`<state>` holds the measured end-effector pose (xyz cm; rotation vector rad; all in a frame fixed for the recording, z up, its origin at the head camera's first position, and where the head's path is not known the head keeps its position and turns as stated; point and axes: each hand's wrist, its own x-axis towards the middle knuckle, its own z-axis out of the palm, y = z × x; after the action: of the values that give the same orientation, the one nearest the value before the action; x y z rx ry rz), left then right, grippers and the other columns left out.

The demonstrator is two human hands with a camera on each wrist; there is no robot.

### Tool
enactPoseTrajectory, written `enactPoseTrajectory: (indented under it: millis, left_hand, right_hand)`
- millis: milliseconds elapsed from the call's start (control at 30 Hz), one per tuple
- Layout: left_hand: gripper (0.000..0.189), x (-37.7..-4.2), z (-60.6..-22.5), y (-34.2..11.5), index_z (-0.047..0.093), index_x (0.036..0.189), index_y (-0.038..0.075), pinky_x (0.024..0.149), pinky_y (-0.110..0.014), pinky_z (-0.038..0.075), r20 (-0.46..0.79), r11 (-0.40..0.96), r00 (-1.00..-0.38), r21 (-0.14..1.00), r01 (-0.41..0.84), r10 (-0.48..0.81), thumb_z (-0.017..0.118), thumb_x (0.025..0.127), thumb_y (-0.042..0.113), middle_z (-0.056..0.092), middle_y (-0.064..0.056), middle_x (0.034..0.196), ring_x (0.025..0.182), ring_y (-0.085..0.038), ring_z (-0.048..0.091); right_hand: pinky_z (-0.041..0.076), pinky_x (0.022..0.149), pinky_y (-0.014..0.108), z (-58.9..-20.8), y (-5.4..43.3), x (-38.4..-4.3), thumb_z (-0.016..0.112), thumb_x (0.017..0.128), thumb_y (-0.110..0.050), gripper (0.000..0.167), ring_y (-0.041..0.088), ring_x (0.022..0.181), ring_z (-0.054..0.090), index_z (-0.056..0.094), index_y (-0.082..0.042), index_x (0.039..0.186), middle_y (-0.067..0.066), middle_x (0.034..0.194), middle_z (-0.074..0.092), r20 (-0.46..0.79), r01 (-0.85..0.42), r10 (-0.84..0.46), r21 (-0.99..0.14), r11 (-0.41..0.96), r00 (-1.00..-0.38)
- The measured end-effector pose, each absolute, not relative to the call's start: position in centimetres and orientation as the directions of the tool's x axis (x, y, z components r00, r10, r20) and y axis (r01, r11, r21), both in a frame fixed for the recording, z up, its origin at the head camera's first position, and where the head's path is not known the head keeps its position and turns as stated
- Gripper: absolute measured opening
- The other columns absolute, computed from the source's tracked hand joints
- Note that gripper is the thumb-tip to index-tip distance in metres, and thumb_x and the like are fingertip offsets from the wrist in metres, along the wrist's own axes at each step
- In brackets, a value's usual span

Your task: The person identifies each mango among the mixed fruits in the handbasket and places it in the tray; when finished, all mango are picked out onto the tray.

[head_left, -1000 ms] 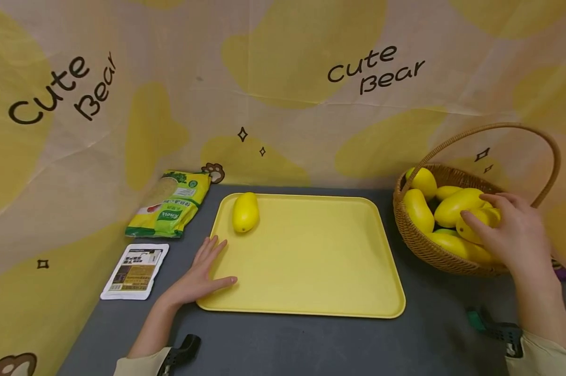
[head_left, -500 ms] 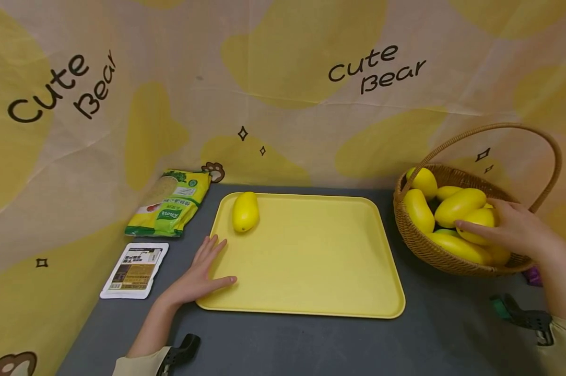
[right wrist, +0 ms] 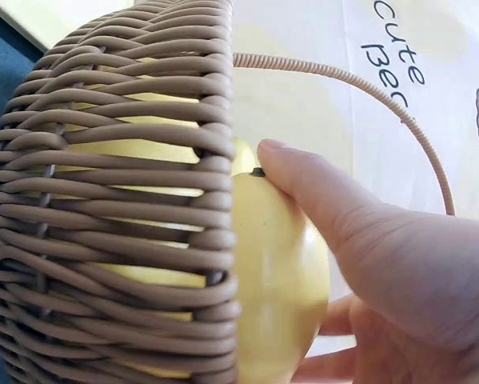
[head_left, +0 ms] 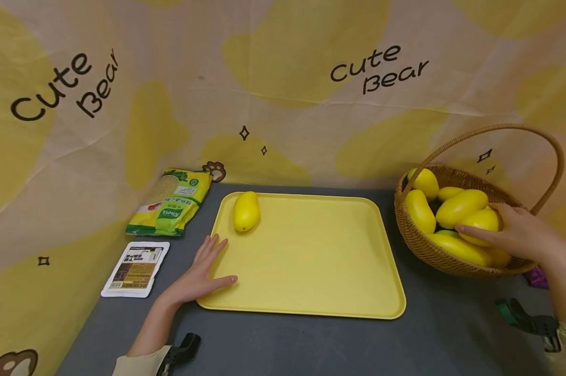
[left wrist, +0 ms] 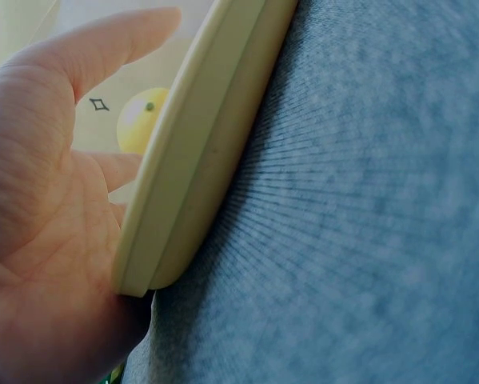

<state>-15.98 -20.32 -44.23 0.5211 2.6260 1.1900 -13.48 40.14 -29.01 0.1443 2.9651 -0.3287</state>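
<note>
My right hand [head_left: 520,232] reaches into the wicker basket [head_left: 445,266] and grips a yellow mango [head_left: 478,225], with the thumb on its near side. In the right wrist view, the thumb lies by the stem end of the mango [right wrist: 275,272], and the other fingers are partly hidden behind it. Several other mangoes [head_left: 419,211] lie around it in the basket. My left hand [head_left: 199,277] rests with spread fingers on the left rim of the yellow tray [head_left: 311,256]. A single mango [head_left: 246,211] lies at the tray's back left, just beyond those fingertips.
A yellow-green Knorr bag [head_left: 170,203] and a flat white packet [head_left: 136,269] lie left of the tray. The basket's tall handle [head_left: 513,126] arches above the right hand. Behind the grey table [head_left: 287,344] hangs a printed cloth [head_left: 283,94]. Something purple [head_left: 537,278] shows beside the basket.
My right hand has shifted right, from above the fruit to the right side of the mango, and now holds it. The mango has moved slightly. The left hand stays put.
</note>
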Motion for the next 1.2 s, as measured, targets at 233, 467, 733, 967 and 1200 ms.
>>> enactPoseTrajectory:
  millis: [233,467,733,967,1200]
  left_hand:
    - [0.095,-16.0,-44.2,-20.3,0.024,0.154,0.004,0.107,-0.07,0.003,-0.046,0.61,-0.915,0.758,0.229,0.4,0.076,0.083,0.039,0.003,-0.021,0.161,0.146,-0.037,-0.011]
    - [0.095,-16.1,-44.2,-20.5,0.024,0.154,0.004,0.107,-0.071,0.003,-0.047,0.614,-0.916,0.756,0.228,0.399,0.076,0.083,0.04,0.003,-0.02,0.161,0.146,-0.037,-0.012]
    - [0.095,-16.1,-44.5,-20.4,0.024,0.154,0.005,0.107,-0.071,0.003,-0.045,0.616,-0.915,0.752,0.234,0.402,0.076,0.083,0.04,0.003,-0.02,0.161,0.146,-0.038,-0.011]
    - [0.095,-16.1,-44.5,-20.5,0.024,0.154,0.005,0.108,-0.07,0.003,-0.054,0.617,-0.915,0.754,0.225,0.4,0.076,0.083,0.04,0.002,-0.019,0.162,0.147,-0.037,-0.011]
    - [0.095,-16.2,-44.6,-20.5,0.024,0.154,0.006,0.108,-0.069,0.003,-0.052,0.624,-0.916,0.747,0.228,0.397,0.076,0.083,0.041,0.002,-0.019,0.162,0.147,-0.036,-0.011]
  right_hand:
    - [0.031,0.084,0.071,-29.8,40.1,-13.4,0.066,0.088,-0.051,0.103,0.065,0.113,0.027,0.015,0.02,0.144,0.05,0.132,0.023,-0.043,0.064,0.053,-0.294,0.954,-0.998]
    - [0.045,0.066,0.051,-30.1,40.1,-13.8,0.075,0.084,-0.041,0.099,0.051,0.09,0.053,0.024,0.023,0.139,0.044,0.119,0.042,0.04,-0.017,-0.004,-0.329,0.944,-0.999]
    - [0.041,0.05,0.026,-30.4,38.9,-13.1,0.084,0.076,-0.032,0.085,0.029,0.07,0.055,0.036,0.016,0.126,0.03,0.101,0.05,0.162,-0.042,0.034,-0.441,0.896,-0.986]
    - [0.047,0.067,0.047,-30.1,36.7,-12.5,0.083,0.078,-0.031,0.107,0.049,0.094,0.048,0.014,0.014,0.146,0.04,0.124,0.036,0.15,-0.032,0.05,-0.495,0.868,-0.987]
    - [0.045,0.081,0.06,-29.2,34.0,-12.0,0.082,0.08,-0.03,0.118,0.061,0.115,0.036,-0.005,0.008,0.152,0.045,0.145,0.015,0.115,-0.056,0.006,-0.531,0.846,-0.993]
